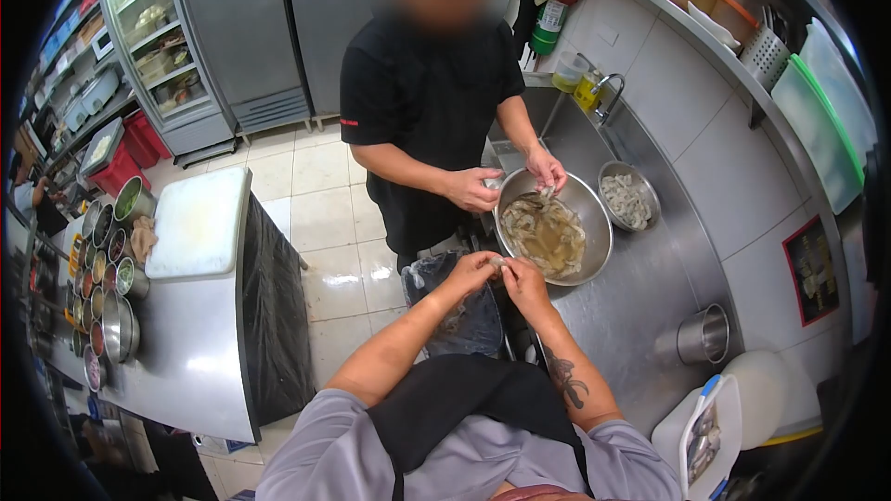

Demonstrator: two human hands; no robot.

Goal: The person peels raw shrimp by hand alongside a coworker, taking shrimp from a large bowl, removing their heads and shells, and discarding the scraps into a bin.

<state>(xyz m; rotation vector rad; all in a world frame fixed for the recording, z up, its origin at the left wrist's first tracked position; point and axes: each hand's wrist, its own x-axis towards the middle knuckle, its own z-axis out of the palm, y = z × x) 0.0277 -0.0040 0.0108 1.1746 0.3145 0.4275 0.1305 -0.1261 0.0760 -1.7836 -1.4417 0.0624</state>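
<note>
My left hand (471, 273) and my right hand (526, 284) meet in front of me, both closed in a pinch on a small greyish shrimp (497, 263). Most of the shrimp is hidden by my fingers. Just beyond my hands stands a large steel bowl (601, 258) of shrimp in cloudy liquid (546, 239). Behind it to the right, a smaller steel bowl (652, 206) holds pale, peeled-looking shrimp (625, 199). Below my hands is a bin lined with a dark plastic bag (478, 315).
Opposite me a co-worker (427, 102) handles shrimp over the large bowl. The steel counter (640, 306) carries a metal container (703, 334) on the right; a white tub (673, 436) sits nearer. A tap (608, 97) rises at the back. A prep table with a cutting board (197, 223) stands left.
</note>
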